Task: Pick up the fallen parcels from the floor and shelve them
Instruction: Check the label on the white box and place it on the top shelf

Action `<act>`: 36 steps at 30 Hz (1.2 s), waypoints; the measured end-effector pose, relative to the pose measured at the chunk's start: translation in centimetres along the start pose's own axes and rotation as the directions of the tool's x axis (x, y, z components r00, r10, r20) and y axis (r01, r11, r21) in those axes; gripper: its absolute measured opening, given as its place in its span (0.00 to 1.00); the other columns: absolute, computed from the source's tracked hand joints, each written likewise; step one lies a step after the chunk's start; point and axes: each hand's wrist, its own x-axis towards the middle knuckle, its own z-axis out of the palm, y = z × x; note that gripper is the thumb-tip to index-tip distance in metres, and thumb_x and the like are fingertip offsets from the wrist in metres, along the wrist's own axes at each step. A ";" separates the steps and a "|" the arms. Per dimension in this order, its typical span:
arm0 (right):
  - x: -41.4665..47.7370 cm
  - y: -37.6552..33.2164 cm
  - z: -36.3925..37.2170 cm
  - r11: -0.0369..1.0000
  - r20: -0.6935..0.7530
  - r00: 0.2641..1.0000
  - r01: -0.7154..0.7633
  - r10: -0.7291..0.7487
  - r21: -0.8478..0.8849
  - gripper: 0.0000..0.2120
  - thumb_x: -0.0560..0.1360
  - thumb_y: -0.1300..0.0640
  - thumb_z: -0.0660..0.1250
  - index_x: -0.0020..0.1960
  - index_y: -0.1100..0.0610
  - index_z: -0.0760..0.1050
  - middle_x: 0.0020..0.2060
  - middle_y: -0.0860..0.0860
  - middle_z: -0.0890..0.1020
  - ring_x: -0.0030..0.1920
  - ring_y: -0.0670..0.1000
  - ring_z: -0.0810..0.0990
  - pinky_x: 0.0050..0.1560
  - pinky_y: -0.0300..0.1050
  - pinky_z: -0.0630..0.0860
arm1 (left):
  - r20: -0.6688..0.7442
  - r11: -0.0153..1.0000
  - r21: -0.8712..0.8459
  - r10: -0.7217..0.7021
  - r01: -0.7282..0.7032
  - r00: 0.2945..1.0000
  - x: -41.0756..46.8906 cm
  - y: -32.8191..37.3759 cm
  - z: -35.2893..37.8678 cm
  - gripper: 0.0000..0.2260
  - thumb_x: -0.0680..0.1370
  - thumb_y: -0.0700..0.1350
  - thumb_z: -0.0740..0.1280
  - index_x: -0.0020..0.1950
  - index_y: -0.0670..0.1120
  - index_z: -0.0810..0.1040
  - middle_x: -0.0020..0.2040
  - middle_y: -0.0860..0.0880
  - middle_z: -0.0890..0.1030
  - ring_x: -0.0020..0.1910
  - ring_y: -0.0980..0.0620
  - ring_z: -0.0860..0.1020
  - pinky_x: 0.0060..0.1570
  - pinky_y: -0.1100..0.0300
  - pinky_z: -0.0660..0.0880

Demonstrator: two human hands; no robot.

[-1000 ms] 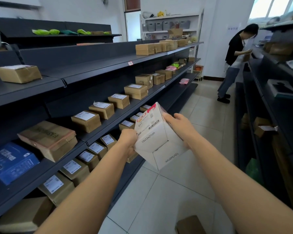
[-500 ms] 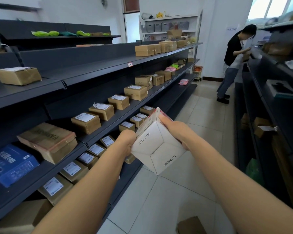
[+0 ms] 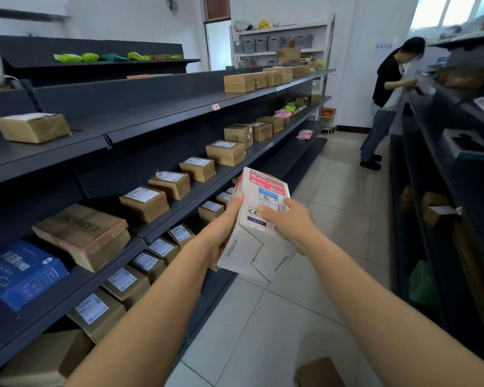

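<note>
I hold a white carton parcel (image 3: 256,236) with a pink printed top in both hands, out in the aisle beside the dark shelving (image 3: 162,113). My left hand (image 3: 221,233) grips its left side, thumb on the upper face. My right hand (image 3: 288,222) lies over the top right edge, fingers on the printed label. A brown cardboard parcel (image 3: 319,372) lies on the tiled floor at the bottom of the view, partly cut off.
Rows of labelled brown boxes (image 3: 144,202) fill the left shelves, with a blue box (image 3: 20,272) at the near end. A second dark rack (image 3: 458,174) lines the right. A person (image 3: 386,101) in a black top stands far down the aisle.
I have turned the white carton so that its pink printed face points up and away. My right hand has shifted from behind the carton onto its top.
</note>
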 end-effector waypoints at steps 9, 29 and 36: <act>-0.3 -0.2 -0.2 0.999 0.053 0.999 -0.001 -0.001 0.036 0.16 0.76 0.44 0.69 0.49 0.52 0.65 0.48 0.51 0.80 0.47 0.53 0.83 0.53 0.53 0.82 | -0.038 0.998 0.005 0.056 -0.056 0.998 0.3 0.2 -0.1 0.24 0.74 0.69 0.62 0.51 0.50 0.82 0.43 0.46 0.88 0.38 0.48 0.87 0.34 0.59 0.81; 1.5 1.5 -1.1 0.874 0.291 0.917 -0.364 0.274 0.321 0.27 0.73 0.28 0.58 0.51 0.48 0.81 0.38 0.53 0.89 0.41 0.57 0.86 0.32 0.47 0.80 | -0.243 0.983 0.101 0.174 -0.154 0.954 -0.7 0.9 0.7 0.22 0.76 0.50 0.72 0.65 0.43 0.72 0.59 0.44 0.81 0.50 0.46 0.84 0.48 0.49 0.82; 2.4 2.8 0.4 0.762 0.166 0.982 -0.177 0.092 0.623 0.19 0.82 0.40 0.55 0.51 0.49 0.79 0.34 0.49 0.88 0.34 0.51 0.88 0.28 0.44 0.81 | -0.247 0.888 0.113 0.460 -0.446 0.853 -0.6 0.6 1.6 0.19 0.80 0.45 0.67 0.65 0.52 0.60 0.51 0.56 0.78 0.38 0.60 0.84 0.29 0.69 0.77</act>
